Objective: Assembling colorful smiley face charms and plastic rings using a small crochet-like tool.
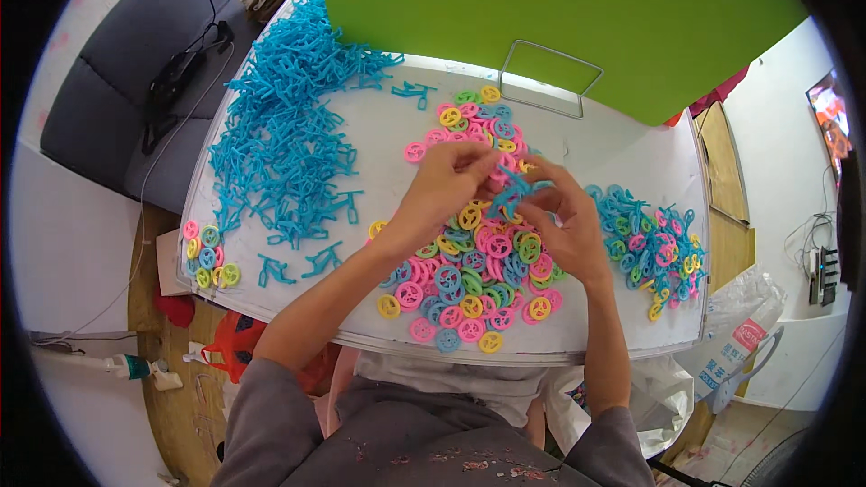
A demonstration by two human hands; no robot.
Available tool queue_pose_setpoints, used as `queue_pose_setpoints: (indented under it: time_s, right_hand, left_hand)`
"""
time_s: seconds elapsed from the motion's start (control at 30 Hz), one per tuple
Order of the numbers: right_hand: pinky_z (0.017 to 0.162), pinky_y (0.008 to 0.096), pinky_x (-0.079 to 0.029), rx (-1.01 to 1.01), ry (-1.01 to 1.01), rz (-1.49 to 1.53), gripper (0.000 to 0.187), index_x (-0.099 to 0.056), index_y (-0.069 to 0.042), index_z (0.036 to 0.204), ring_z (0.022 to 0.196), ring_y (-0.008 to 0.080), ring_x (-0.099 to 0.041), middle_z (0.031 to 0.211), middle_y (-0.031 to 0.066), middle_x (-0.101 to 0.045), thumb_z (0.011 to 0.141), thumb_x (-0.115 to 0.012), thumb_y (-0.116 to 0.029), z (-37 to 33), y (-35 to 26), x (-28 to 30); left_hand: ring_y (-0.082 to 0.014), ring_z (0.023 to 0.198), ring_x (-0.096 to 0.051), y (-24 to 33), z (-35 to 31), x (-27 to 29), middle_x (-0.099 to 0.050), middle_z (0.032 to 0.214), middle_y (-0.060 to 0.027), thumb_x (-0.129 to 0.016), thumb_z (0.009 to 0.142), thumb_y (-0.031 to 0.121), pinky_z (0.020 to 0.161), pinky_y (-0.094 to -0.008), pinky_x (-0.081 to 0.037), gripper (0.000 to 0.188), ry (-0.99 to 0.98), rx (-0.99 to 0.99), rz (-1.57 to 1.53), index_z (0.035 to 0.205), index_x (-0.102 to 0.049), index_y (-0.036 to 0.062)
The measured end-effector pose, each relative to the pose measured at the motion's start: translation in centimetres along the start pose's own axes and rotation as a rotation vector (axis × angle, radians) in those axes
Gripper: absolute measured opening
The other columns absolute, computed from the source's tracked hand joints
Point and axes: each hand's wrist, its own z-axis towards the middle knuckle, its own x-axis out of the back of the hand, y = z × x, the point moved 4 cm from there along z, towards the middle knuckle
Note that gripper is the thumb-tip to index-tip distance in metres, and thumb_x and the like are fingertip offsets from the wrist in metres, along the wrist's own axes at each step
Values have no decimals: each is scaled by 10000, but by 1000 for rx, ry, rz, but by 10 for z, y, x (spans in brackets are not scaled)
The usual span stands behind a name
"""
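Over the middle of the table, my two hands are close together at a blue plastic frame piece (512,189) with thin arms. The thumb and fingers of my right hand (566,216) are curled around it. My left hand (446,188) is closed in a pinch, with a pink spoked wheel (499,169) at its fingertips; the fingers partly hide it. Below and around both hands spreads a heap of small plastic wheels (474,261) in pink, yellow, green and blue. More wheels (469,122) lie beyond my left hand.
A large pile of blue frame pieces (289,108) covers the table's left side. Frames with wheels attached (654,248) are heaped at the right. Several wheels (212,257) sit at the left edge. A green panel (559,18) stands at the back, near a bent metal wire (550,108).
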Motion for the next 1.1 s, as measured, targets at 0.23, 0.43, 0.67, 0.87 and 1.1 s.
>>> queue_pose_setpoints:
  time_s: [0.23, 0.43, 0.67, 0.87, 1.1]
  right_hand:
    - [817, 280, -486, 504, 116, -433, 282, -625, -6, 1081, 965, 153, -577, 1093, 88, -574, 809, -626, 70, 0, -1, 11]
    - [817, 257, -478, 144, 208, -100, 148, -621, 48, 980, 904, 132, -597, 958, 87, -641, 832, -630, 50, 2, 11, 9]
    - [772, 250, -488, 106, 203, -225, 191, -633, 41, 1008, 840, 116, -613, 922, 75, -665, 820, -659, 25, 1, 20, 13]
    - [741, 240, -484, 102, 288, -289, 150, -653, 39, 956, 824, 104, -615, 863, 73, -681, 810, -660, 11, 1, 13, 14]
    - [739, 246, -484, 93, 286, -296, 155, -657, 36, 953, 823, 112, -617, 854, 77, -683, 798, -640, 36, -1, 15, 15]
  left_hand:
    - [-210, 790, -615, -7, 10, 8, -632, 889, -103, -610, 884, 144, 640, -326, -487, 176, 212, -505, 464, 1002, -625, 15]
    - [-312, 827, -550, -10, 18, 37, -605, 868, -110, -710, 755, 103, 747, -397, -444, 250, 491, -681, 1112, 994, -647, 64]
    - [-283, 783, -576, 2, 17, 29, -625, 857, -104, -705, 772, 106, 690, -374, -462, 198, 408, -540, 926, 924, -605, 27]
    - [-116, 845, -615, 14, 8, 8, -619, 929, -40, -633, 881, 96, 717, -263, -525, 146, -8, -270, 251, 994, -587, 15]
    - [-129, 919, -607, -2, 6, -1, -599, 974, -47, -594, 904, 75, 811, -288, -564, 108, -87, -105, -43, 985, -568, 9]
